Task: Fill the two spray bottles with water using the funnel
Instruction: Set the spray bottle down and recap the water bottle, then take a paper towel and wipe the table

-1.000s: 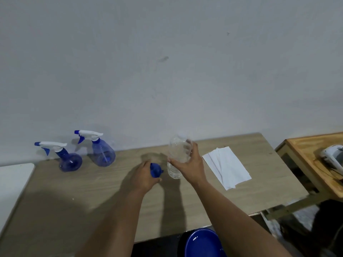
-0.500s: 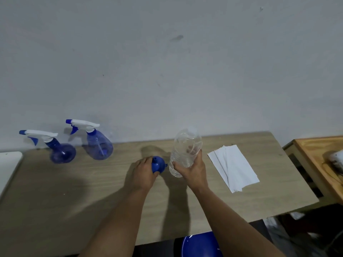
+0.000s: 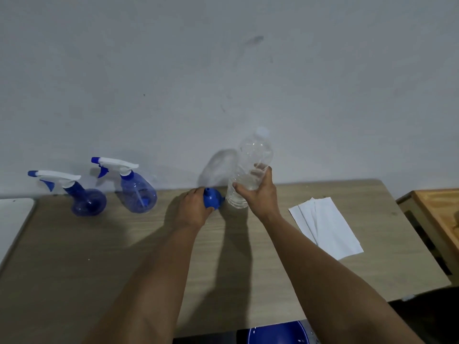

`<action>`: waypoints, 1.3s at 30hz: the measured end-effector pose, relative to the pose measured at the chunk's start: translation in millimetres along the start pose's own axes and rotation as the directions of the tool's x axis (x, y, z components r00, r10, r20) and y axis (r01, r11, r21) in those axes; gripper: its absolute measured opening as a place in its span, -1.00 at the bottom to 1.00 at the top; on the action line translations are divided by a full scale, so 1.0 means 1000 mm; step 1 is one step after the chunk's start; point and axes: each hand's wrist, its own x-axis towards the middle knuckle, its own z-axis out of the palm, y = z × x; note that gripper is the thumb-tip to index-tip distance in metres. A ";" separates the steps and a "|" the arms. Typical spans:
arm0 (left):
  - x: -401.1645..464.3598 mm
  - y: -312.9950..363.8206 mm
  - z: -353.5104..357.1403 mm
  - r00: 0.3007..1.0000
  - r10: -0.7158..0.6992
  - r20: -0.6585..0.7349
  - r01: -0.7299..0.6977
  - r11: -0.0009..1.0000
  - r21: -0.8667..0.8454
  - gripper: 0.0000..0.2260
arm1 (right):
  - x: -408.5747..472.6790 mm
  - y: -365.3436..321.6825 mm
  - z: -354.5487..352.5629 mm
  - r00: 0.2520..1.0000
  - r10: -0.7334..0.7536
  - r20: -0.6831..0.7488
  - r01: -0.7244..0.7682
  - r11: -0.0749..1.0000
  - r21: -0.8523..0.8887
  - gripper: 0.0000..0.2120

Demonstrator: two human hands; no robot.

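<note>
Near the table's far edge, the left hand grips the blue funnel, fingers curled around it. Right hand clasps the clear water bottle, upright. Both spray bottles stand further left, against the wall.

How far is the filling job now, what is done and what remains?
Nothing is filled yet: both blue plastic spray bottles stand by the wall with trigger heads on. In hand: left hand grips the blue funnel; right hand holds the clear water bottle. Left: uncapping, pouring.
</note>
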 end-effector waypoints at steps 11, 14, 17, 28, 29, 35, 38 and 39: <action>0.023 -0.025 0.012 1.000 0.006 -0.016 -0.007 1.000 -0.022 -0.74 | 0.014 0.019 0.021 0.994 0.003 0.107 -0.001 1.000 -0.013 -0.25; 0.021 -0.026 0.006 0.999 0.036 0.016 -0.036 0.999 -0.016 -0.74 | 0.007 0.018 0.018 0.993 0.036 0.116 -0.030 0.998 -0.049 -0.13; 0.005 -0.025 -0.008 0.999 0.023 0.023 -0.023 1.000 0.011 -0.70 | -0.012 0.006 0.011 0.988 0.108 0.114 -0.098 0.991 -0.094 0.03; -0.085 0.037 -0.043 0.969 0.236 0.068 -0.229 0.968 -0.103 -0.44 | -0.135 -0.055 -0.066 0.961 0.267 -0.070 -0.275 0.901 -0.335 -0.14; -0.090 0.048 -0.045 0.959 0.273 0.073 -0.264 0.957 -0.117 -0.43 | -0.144 -0.057 -0.077 0.957 0.273 -0.102 -0.292 0.895 -0.338 -0.17; -0.099 0.110 -0.038 0.911 0.402 0.091 -0.392 0.913 -0.108 -0.35 | -0.172 -0.059 -0.148 0.903 0.310 -0.298 -0.399 0.862 -0.311 -0.36; -0.101 0.139 -0.023 0.901 0.422 0.098 -0.415 0.906 -0.084 -0.36 | -0.175 -0.048 -0.179 0.880 0.325 -0.346 -0.431 0.853 -0.295 -0.41; -0.101 0.147 -0.015 0.902 0.418 0.106 -0.410 0.908 -0.086 -0.37 | -0.174 -0.041 -0.188 0.877 0.328 -0.351 -0.436 0.851 -0.294 -0.42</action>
